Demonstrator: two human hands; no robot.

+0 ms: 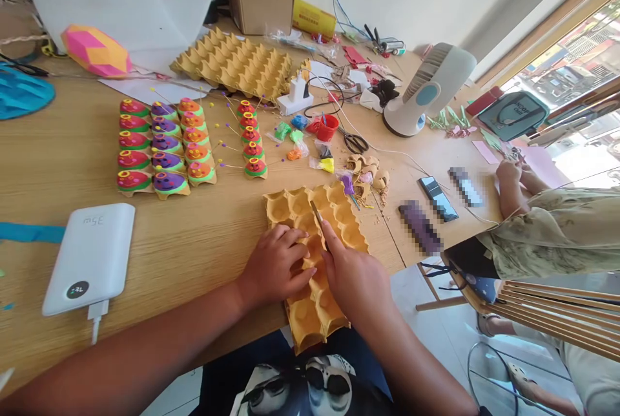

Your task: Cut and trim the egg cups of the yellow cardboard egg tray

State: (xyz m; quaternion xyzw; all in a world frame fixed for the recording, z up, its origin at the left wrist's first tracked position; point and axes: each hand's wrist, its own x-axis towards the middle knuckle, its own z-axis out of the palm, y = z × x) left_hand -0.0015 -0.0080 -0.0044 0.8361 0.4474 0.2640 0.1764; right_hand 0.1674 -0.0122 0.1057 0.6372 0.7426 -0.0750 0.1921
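A yellow cardboard egg tray (pixel 295 206) lies at the table's near edge, partly hanging over it. My left hand (pixel 276 265) presses flat on the tray, fingers spread. My right hand (pixel 356 280) is closed around a thin knife-like cutter (pixel 318 219), whose blade points into the tray's cups. Cut cardboard scraps (pixel 365 174) lie just beyond the tray.
Rows of painted egg-cup pieces (pixel 165 148) sit at the left, a second egg tray (pixel 237 64) behind. A white power bank (pixel 92 258), scissors (pixel 355 141), a red cup (pixel 328 126), a white fan (pixel 429 90) and phones (pixel 437 198) are around. Another person's hands (pixel 513 177) work at the right.
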